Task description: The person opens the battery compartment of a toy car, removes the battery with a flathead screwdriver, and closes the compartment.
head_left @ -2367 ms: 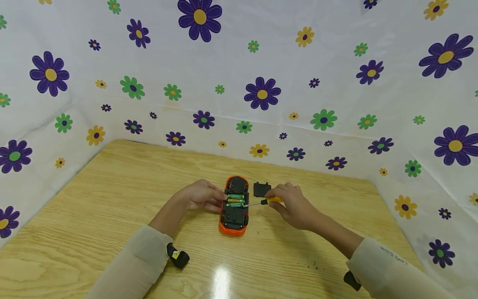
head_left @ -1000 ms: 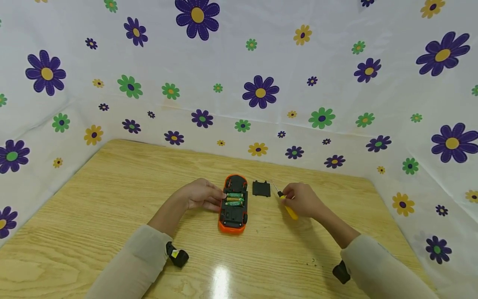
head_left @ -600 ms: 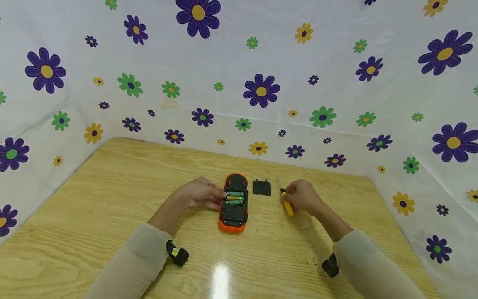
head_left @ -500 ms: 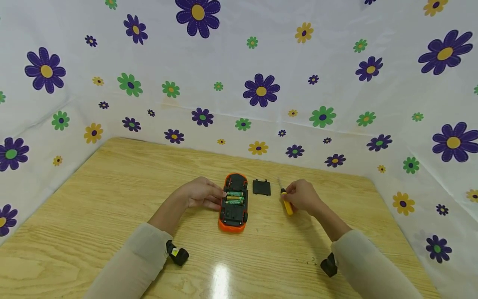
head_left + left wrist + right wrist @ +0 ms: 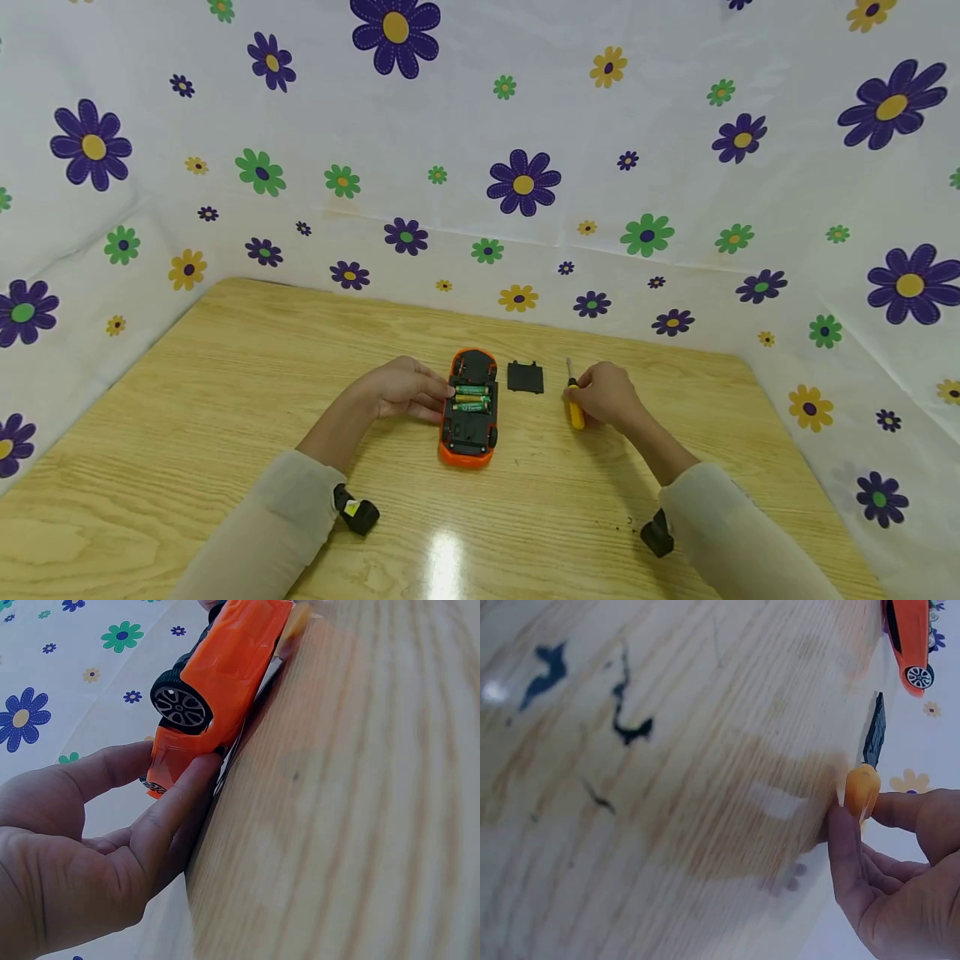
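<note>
An orange toy car (image 5: pixel 468 435) lies upside down on the table, its black underside up. Several green batteries (image 5: pixel 471 400) sit in its uncovered battery compartment. My left hand (image 5: pixel 405 390) holds the car's left side; in the left wrist view, thumb and fingers grip the orange body (image 5: pixel 232 667) near one end. To the right, my right hand (image 5: pixel 607 393) pinches a yellow-handled screwdriver (image 5: pixel 576 412) whose shaft points toward the back wall. The right wrist view shows the handle's rounded end (image 5: pixel 862 787) between thumb and fingers, close to the tabletop.
Between the car and the screwdriver lies a black battery cover (image 5: pixel 525 377). Small dark marks (image 5: pixel 628 525) show on the wooden table (image 5: pixel 225 400) near the right wrist. A flowered cloth (image 5: pixel 450 125) rises along the back and sides.
The screwdriver's tip has left the batteries. My right hand has carried it right, past the cover, and turned it to point away, low over the table. My left hand stays put.
</note>
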`<state>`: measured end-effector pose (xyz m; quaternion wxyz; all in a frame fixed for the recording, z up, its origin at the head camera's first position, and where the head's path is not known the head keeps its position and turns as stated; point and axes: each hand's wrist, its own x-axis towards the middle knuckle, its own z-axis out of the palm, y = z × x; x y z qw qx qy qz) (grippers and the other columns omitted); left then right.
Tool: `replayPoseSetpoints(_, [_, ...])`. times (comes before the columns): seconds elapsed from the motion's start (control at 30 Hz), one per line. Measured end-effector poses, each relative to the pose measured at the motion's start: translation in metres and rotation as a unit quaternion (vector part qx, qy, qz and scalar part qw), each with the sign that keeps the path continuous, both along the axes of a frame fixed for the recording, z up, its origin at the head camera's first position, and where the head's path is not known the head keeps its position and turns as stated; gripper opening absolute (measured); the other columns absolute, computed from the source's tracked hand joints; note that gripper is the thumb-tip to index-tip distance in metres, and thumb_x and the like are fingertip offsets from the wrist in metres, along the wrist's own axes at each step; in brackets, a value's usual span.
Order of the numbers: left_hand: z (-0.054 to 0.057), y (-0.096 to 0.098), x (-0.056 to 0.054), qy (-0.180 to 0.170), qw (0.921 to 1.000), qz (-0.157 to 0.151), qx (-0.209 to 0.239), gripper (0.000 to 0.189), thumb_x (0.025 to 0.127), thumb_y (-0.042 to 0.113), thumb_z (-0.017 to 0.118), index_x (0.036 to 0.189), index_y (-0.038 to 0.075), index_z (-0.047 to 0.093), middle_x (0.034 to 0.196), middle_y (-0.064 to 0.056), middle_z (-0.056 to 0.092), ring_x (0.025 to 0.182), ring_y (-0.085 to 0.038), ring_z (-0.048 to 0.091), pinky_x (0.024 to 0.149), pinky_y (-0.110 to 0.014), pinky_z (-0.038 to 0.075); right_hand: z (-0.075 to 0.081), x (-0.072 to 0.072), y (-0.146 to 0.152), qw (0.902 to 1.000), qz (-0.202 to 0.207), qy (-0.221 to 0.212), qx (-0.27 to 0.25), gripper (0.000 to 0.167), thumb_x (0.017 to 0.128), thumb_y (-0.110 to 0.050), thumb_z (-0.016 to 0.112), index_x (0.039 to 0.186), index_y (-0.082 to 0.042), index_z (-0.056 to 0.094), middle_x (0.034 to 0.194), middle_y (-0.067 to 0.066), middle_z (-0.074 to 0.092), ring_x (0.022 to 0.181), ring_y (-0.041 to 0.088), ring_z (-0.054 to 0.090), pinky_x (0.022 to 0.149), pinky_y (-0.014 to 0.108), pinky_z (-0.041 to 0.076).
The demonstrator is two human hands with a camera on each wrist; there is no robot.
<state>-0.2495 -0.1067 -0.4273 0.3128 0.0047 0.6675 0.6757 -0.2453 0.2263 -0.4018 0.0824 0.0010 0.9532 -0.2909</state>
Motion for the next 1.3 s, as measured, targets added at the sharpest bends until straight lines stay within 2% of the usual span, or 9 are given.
replayPoseSetpoints(0.33, [0.001, -0.001, 0.000, -0.002, 1.0000, 0.001, 0.002, 0.040, 0.099, 0.003, 0.064, 0.133, -0.016, 0.055, 0.115, -0.025, 0.070, 0.099, -0.029, 0.072, 0.088, -0.043, 0.063, 0.001, -0.001, 0.001, 0.9997, 0.002, -0.013, 0.019, 0.038, 0.094, -0.021, 0.074, 0.112, 0.011, 0.068, 0.097, 0.019, 0.070, 0.065, 0.018, 0.069, 0.054, 0.028, 0.061])
replayPoseSetpoints(0.57, [0.000, -0.002, 0.000, -0.001, 1.0000, 0.002, 0.001, 0.040, 0.099, 0.003, 0.065, 0.133, -0.016, 0.055, 0.115, -0.025, 0.070, 0.099, -0.029, 0.072, 0.087, -0.042, 0.063, 0.009, -0.002, -0.001, 0.9947, 0.032, 0.024, 0.095, 0.044, 0.095, -0.028, 0.072, 0.117, 0.010, 0.068, 0.103, 0.019, 0.072, 0.076, 0.023, 0.063, 0.063, 0.033, 0.057])
replayPoseSetpoints(0.77, [0.001, -0.002, 0.000, -0.001, 1.0000, -0.001, 0.003, 0.040, 0.099, 0.003, 0.065, 0.133, -0.016, 0.055, 0.115, -0.025, 0.070, 0.099, -0.029, 0.072, 0.087, -0.042, 0.063, 0.016, -0.002, -0.010, 0.9911, 0.047, 0.057, 0.111, 0.045, 0.097, -0.028, 0.071, 0.123, 0.008, 0.065, 0.103, 0.019, 0.073, 0.073, 0.021, 0.064, 0.062, 0.033, 0.058])
replayPoseSetpoints(1.03, [-0.001, -0.001, 0.000, 0.000, 1.0000, 0.000, 0.004, 0.041, 0.099, 0.003, 0.065, 0.134, -0.016, 0.055, 0.116, -0.025, 0.069, 0.099, -0.029, 0.072, 0.088, -0.042, 0.063, 0.018, -0.003, -0.028, 0.9849, 0.109, 0.108, 0.080, 0.041, 0.099, -0.025, 0.070, 0.127, 0.004, 0.066, 0.107, 0.019, 0.071, 0.087, 0.029, 0.068, 0.076, 0.044, 0.062])
replayPoseSetpoints(1.17, [0.000, 0.000, 0.001, 0.000, 1.0000, 0.000, 0.002, 0.041, 0.099, 0.003, 0.065, 0.134, -0.016, 0.055, 0.115, -0.025, 0.070, 0.098, -0.028, 0.072, 0.087, -0.042, 0.063, 0.015, -0.004, -0.036, 0.9764, 0.157, 0.135, 0.060, 0.037, 0.099, -0.023, 0.071, 0.126, 0.002, 0.067, 0.110, 0.017, 0.071, 0.096, 0.030, 0.068, 0.084, 0.047, 0.061])
replayPoseSetpoints(1.3, [0.001, 0.000, 0.001, 0.000, 1.0000, 0.001, 0.000, 0.041, 0.099, 0.003, 0.065, 0.134, -0.016, 0.055, 0.114, -0.025, 0.070, 0.098, -0.028, 0.072, 0.087, -0.042, 0.063, 0.015, -0.006, -0.044, 0.9642, 0.202, 0.159, 0.063, 0.037, 0.099, -0.024, 0.071, 0.126, 0.001, 0.067, 0.111, 0.014, 0.070, 0.100, 0.029, 0.066, 0.088, 0.046, 0.060])
